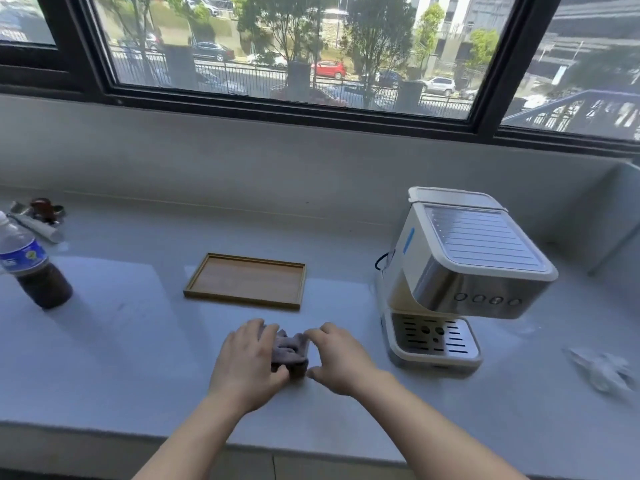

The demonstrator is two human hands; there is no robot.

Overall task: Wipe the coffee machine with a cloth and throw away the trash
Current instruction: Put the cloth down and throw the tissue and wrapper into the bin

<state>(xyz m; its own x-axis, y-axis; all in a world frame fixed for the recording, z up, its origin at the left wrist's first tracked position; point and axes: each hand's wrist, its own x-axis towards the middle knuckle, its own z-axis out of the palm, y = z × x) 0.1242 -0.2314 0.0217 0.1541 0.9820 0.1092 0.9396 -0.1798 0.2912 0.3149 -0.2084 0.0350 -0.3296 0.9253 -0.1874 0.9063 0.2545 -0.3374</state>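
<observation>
Two bare forearms reach in from the near edge of the pale countertop (104, 341) and meet over a small grey cloth (291, 351) bunched on the surface. The left hand (247, 365) lies over the cloth's left side, fingers curled and thumb pinching its near corner. The right hand (337, 358) touches the cloth's right edge, its fingertips at the far corner and the thumb down on the counter by the near one; whether it actually grips the fabric cannot be told.

To the right, apart from the hands, stands the white and steel coffee machine (464, 271), its slotted drip tray (436, 341) facing the camera. Crumpled clear plastic trash (602, 368) lies near the machine's right side. Just beyond the cloth sits a wooden tray (246, 280). Far left stands a plastic bottle (33, 265) of dark liquid, with small blurred items (41, 216) behind it. A window (294, 53) overlooks a street.
</observation>
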